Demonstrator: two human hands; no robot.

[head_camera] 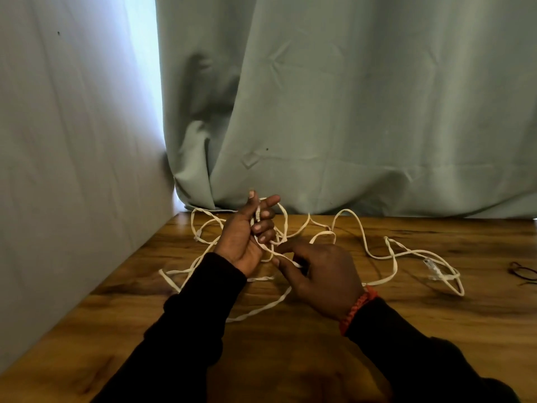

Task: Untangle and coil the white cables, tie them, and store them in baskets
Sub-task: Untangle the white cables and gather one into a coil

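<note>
**Both hands engaged on tangled white cable above tabletop**

The left hand (242,237) is raised palm-up above the tabletop (319,330). Its lower fingers are curled around a connector end (257,212) of the white cable (353,221), which stands upright in the palm; the thumb and index finger are extended upward. The right hand (322,274) sits just beside and below it, palm down, with thumb and index finger pinched on a strand of the same cable where it leaves the left palm. The two hands are close together but not touching. A red braided bracelet (359,311) circles the right wrist, and both arms wear dark sleeves (186,330).

The rest of the cable lies loose and tangled on the wood-grain tabletop. Loops spread to the left of the hands, pass beneath them, and run in waves to the right, where a second connector (431,267) rests on the surface. One twisted length extends toward the near edge between the forearms.

A pair of dark-framed glasses (523,273) lies at the far right edge of the tabletop, well apart from the cable. A pale green curtain (348,97) hangs behind the tabletop, and a light wall (72,141) borders the left side.
</note>
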